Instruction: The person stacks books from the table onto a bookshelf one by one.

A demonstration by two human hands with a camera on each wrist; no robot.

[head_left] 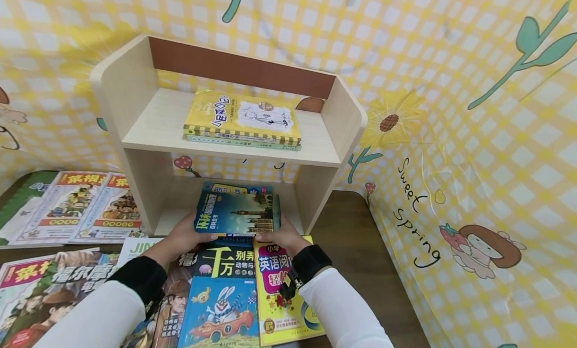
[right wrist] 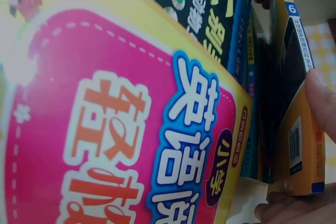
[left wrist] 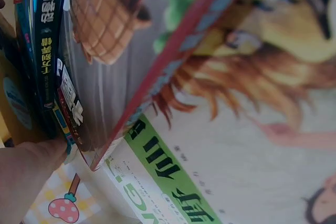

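Dark teal book (head_left: 239, 215) is what both hands hold, low in the centre of my head feed, at the front of the lower shelf level. Yellow checked cloth (head_left: 473, 162) backs the whole picture. Before it stands the pale shelf unit (head_left: 137, 82), upper left of centre, its two levels each wide enough to take books lying flat. Across the bottom and lower left, books cover the table, faces up, so I can read most covers: the yellow-and-pink book (head_left: 270, 310) and the rabbit book (head_left: 223, 313) sit nearest the arms. On the upper level a yellow-topped stack (head_left: 245, 117) lies flat, probably because that way it needs no bookend.

From here I see the left hand (head_left: 185, 233) grasping the teal book's left side and the right hand (head_left: 286, 233) grasping its right. Thumbs lie along the near edge, and my right wrist feed shows fingers at the back cover; I judge this two-ended hold keeps it level. Just behind it shows a strip of a blue-and-yellow book (head_left: 239, 189); whether they touch, I can't tell. Smallest, the blue numbered patch (right wrist: 292, 9) marks the spine, turned toward the wearer.
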